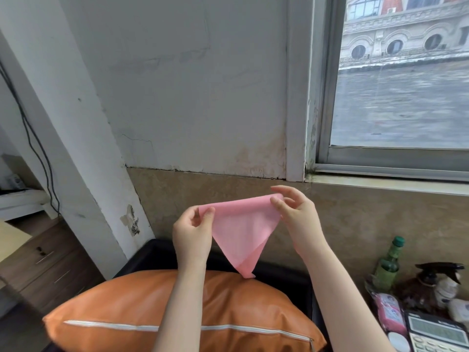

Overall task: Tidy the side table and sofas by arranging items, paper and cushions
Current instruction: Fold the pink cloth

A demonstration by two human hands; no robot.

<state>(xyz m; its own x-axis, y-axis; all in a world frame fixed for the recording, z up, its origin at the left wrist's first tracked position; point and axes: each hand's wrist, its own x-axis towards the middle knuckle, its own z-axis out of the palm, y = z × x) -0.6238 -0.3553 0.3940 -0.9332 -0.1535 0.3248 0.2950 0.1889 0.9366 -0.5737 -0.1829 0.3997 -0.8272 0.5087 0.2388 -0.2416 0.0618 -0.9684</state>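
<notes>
A pink sheet of paper folded into a triangle hangs point-down in the air in front of the wall. My left hand pinches its left top corner between thumb and fingers. At the right top corner, my right hand pinches the paper. Below my forearms lies an orange leather cushion with a white zip, resting on a black sofa. The paper's tip hangs just above the cushion's top edge.
On the side table at the lower right stand a green bottle, a dark spray bottle, a pink packet and a calculator. A wooden drawer unit stands at the left. A window is at the upper right.
</notes>
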